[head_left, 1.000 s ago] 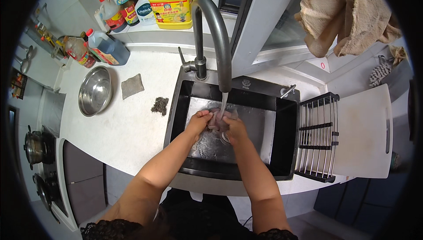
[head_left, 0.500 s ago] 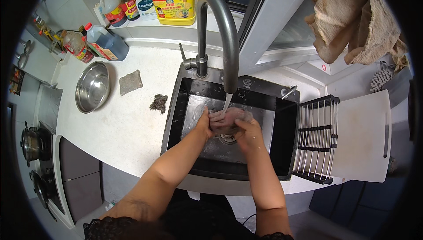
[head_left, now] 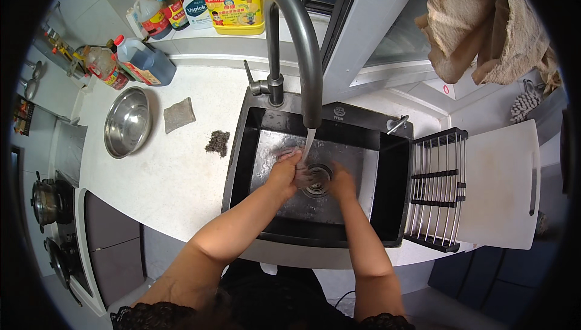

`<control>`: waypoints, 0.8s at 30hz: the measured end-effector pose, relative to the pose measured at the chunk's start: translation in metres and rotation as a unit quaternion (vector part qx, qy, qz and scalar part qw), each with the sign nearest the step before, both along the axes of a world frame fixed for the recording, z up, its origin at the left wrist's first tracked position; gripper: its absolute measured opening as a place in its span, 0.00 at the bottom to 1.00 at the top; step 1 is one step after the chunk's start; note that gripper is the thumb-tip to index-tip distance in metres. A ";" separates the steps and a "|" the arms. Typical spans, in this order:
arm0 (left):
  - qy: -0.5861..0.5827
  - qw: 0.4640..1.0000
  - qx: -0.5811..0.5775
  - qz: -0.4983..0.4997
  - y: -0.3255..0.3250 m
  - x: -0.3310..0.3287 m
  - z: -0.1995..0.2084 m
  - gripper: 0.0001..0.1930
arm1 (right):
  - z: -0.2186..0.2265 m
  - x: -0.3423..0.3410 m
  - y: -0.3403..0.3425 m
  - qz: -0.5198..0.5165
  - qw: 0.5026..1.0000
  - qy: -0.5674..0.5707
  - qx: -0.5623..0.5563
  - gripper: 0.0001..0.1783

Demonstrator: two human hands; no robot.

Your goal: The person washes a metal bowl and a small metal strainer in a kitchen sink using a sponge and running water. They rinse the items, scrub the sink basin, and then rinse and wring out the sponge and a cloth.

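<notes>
Both my hands are down in the black sink (head_left: 278, 233), around the running water (head_left: 309, 141) from the grey tap (head_left: 311, 82). My left hand (head_left: 283, 171) is closed on a thin, pale pinkish, cloth-like thing (head_left: 289, 151), whose kind I cannot make out. Part of it is hidden behind the fingers and smeared by motion. To the right of the drain (head_left: 316, 181), my right hand (head_left: 342, 183) is slightly apart from the left. Its fingers point toward the left hand and are blurred.
On the counter left of the sink are a dark steel scrubber (head_left: 217, 143), a greyish scouring pad (head_left: 180, 115) and a steel bowl (head_left: 128, 122). A metal rack (head_left: 437, 191) and a white cutting board (head_left: 499, 184) stand at the right. A yellow jug (head_left: 233, 3) is on the sill.
My hands have moved apart. The pale thing was spread between both hands under the water; now it is bunched at my left hand. My right hand has shifted down toward the drain.
</notes>
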State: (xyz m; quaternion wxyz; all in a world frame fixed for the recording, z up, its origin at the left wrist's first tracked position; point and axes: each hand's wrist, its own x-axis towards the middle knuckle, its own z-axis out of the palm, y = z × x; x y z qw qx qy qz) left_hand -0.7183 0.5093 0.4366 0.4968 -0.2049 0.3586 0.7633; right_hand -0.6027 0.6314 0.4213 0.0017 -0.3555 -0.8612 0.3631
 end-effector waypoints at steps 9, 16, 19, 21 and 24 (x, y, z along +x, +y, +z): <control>0.132 0.990 -0.038 -0.032 -0.017 -0.007 0.055 0.06 | -0.058 -0.021 -0.022 -0.020 0.986 0.129 -0.107 0.14; 0.128 0.936 -0.277 -0.176 -0.043 -0.016 -0.029 0.11 | -0.017 -0.029 -0.036 -0.147 0.905 0.243 -0.316 0.06; 0.031 0.949 -0.261 -0.177 -0.027 -0.007 -0.023 0.19 | 0.003 -0.035 -0.044 -0.191 0.872 0.277 -0.355 0.07; -0.053 0.968 -0.183 -0.165 -0.016 -0.008 -0.005 0.24 | 0.014 -0.034 -0.046 -0.206 0.855 0.278 -0.387 0.08; -0.123 0.980 0.007 -0.155 -0.009 -0.015 -0.021 0.26 | 0.028 -0.031 -0.049 -0.211 0.806 0.285 -0.474 0.09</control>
